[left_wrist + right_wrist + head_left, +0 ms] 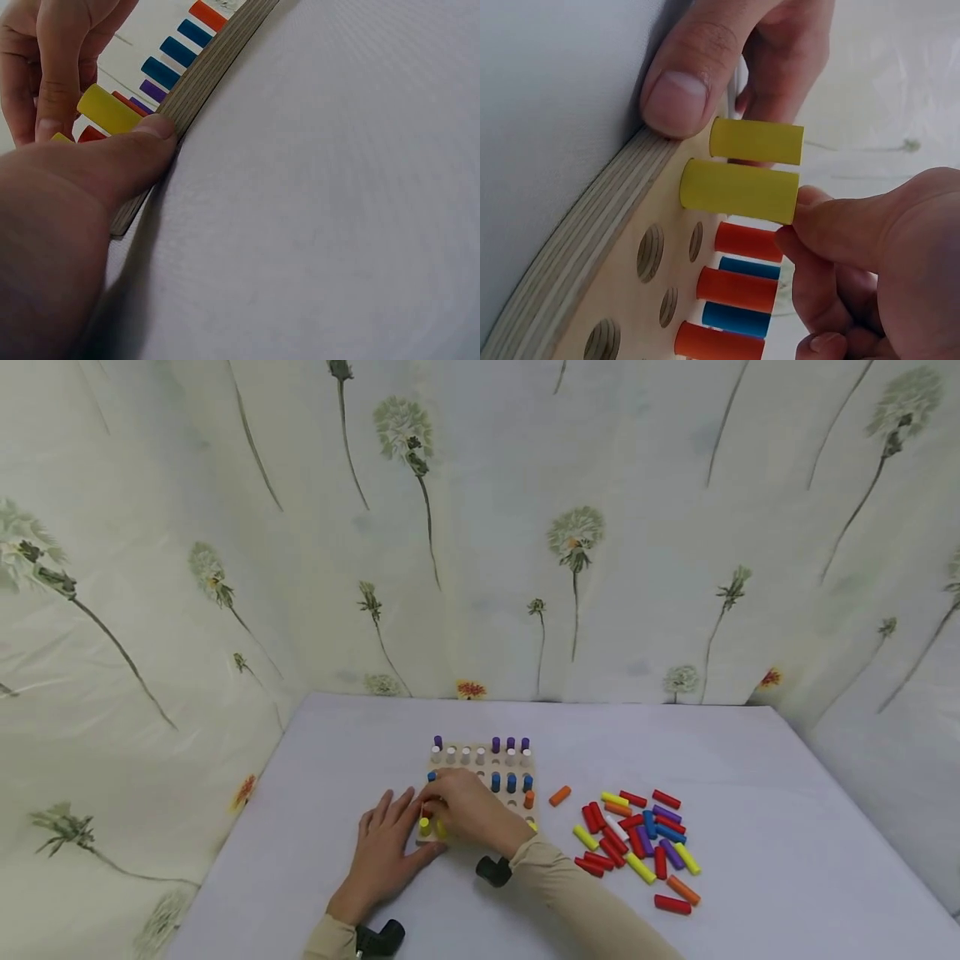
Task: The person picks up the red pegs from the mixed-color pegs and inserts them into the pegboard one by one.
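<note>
Fingertips of the right hand (870, 262) pinch a smooth yellow cylinder peg (739, 190); the flat left hand (382, 852) steadies the layered plywood board (592, 255).

1. The yellow peg (739, 191), a plain short cylinder, stands upright in a hole at the near edge of the wooden pegboard (592, 255), its top against my right fingertips (810, 225).
2. The wooden pegboard lies flat, layered plywood at its edge, my left thumb (150, 139) pressed on its corner just beside that peg.
</note>
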A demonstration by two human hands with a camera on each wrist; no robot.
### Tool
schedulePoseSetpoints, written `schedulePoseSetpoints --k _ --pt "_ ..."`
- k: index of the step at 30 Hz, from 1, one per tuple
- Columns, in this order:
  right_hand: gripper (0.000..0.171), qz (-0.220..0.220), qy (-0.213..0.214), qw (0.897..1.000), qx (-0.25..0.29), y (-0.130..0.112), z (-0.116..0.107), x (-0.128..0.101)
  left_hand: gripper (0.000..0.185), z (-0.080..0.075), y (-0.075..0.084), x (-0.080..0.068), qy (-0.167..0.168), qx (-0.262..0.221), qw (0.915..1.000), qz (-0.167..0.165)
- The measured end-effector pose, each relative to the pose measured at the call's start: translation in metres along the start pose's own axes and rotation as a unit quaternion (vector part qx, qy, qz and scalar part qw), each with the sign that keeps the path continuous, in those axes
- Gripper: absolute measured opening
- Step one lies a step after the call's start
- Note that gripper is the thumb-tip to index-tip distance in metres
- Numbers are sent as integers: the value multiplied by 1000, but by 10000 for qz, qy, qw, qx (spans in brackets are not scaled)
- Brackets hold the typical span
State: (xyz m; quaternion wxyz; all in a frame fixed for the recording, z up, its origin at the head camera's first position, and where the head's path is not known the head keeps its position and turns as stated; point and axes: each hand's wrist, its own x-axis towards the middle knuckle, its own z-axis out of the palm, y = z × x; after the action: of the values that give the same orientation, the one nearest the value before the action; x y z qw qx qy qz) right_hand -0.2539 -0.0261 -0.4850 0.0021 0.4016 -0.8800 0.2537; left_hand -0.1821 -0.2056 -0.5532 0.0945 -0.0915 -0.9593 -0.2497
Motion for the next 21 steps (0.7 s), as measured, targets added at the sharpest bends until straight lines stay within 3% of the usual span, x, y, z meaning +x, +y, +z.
schedulePoseSetpoints --k 13,21 --pt "19 25 -103 9997 -202 2 -6 2 78 -5 4 4 -38 -33 10000 42" --pt "16 -264 -10 9977 -623 0 5 3 78 -2 2 2 -101 -21 9999 -79"
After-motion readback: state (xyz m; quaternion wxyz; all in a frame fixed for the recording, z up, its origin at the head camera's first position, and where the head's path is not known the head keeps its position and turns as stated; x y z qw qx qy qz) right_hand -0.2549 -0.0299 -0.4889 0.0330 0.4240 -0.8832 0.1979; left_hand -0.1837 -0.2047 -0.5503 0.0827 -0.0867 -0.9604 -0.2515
